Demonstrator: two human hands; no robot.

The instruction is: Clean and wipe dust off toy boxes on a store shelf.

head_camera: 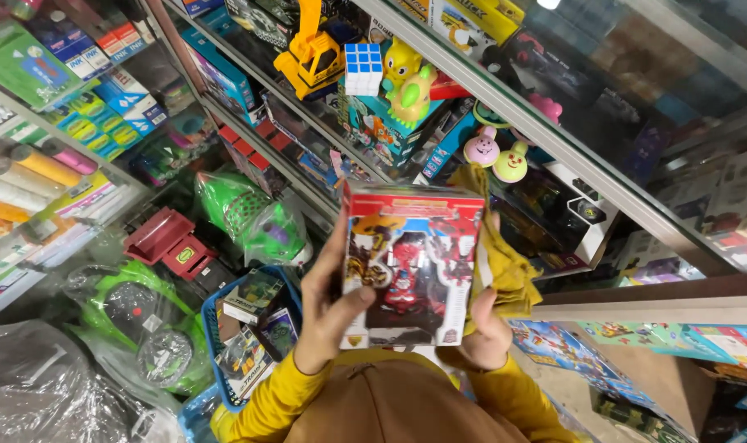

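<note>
I hold a red toy box [410, 262] with robot figures printed on its front, upright in front of my chest. My left hand [328, 308] grips its left edge, thumb across the front. On the box's right side, my right hand [484, 328] clasps it together with a crumpled yellow cloth [496, 246], which hangs over that edge. Both sleeves are yellow.
A glass display case [570, 156] with an aluminium frame stands ahead, its shelves holding a yellow toy excavator [308, 53], a puzzle cube [364, 67] and boxed toys. A blue basket [214, 344] of small boxes and plastic-wrapped green toys [250, 217] sit on the left.
</note>
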